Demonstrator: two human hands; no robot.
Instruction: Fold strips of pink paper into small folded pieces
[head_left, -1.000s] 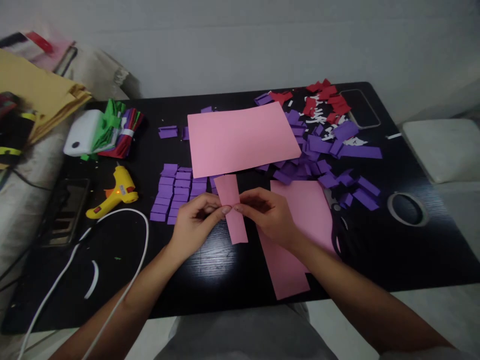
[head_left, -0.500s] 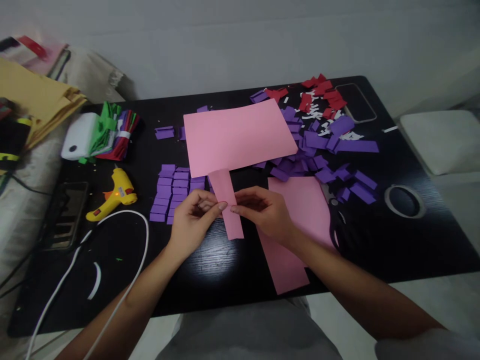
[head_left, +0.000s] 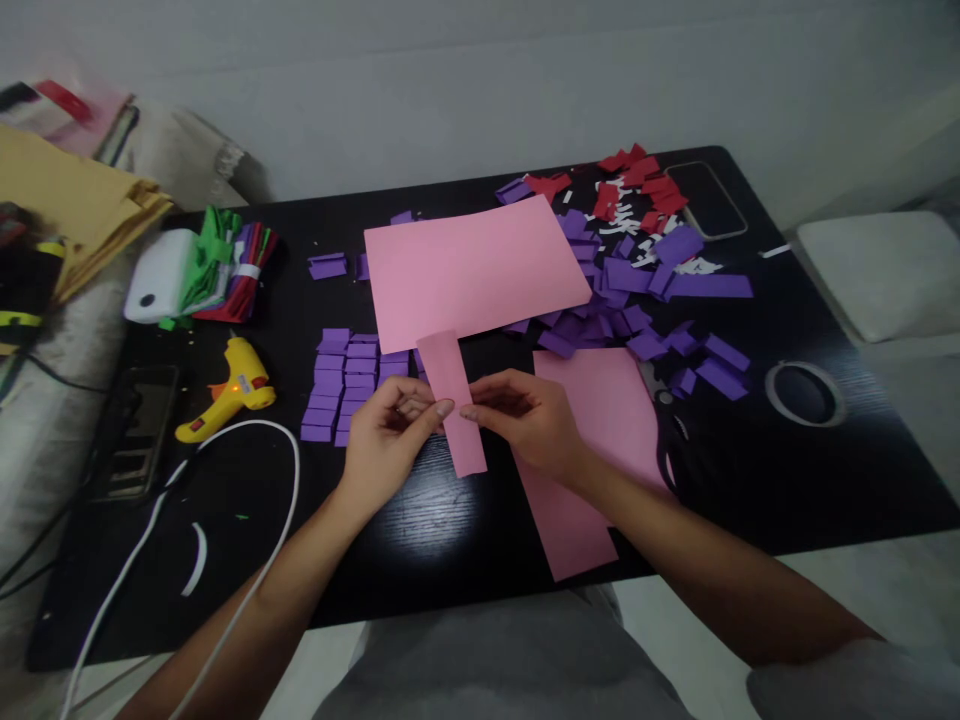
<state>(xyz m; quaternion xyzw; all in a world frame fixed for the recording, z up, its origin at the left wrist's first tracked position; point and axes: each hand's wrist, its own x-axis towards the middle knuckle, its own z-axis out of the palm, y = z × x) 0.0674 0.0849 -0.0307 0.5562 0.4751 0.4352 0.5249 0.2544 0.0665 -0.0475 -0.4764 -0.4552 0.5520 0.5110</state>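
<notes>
A narrow pink paper strip [head_left: 454,400] is held between my two hands, its upper end overlapping the lower edge of a large pink paper sheet [head_left: 472,270]. My left hand [head_left: 390,430] pinches the strip's left edge, thumb on top. From the other side, my right hand [head_left: 529,415] pinches the right edge with thumb and fingers. Beneath my right forearm lies another piece of pink paper [head_left: 592,410], partly covered. Rows of folded purple paper pieces [head_left: 324,390] lie just left of my left hand. Black-handled scissors [head_left: 666,430] rest right of my right hand, partly hidden.
A yellow glue gun [head_left: 234,390] with its light on lies left, near a white cable [head_left: 296,470]. Loose purple pieces [head_left: 622,275] and red scraps [head_left: 652,185] are heaped at the back right. A tape roll [head_left: 806,393] sits at the right; bundled coloured paper [head_left: 232,265] at the left.
The strip's top end now shows over the large sheet's lower edge; before, it met or sat under that edge. Both hands keep their pinch. The view has shifted slightly.
</notes>
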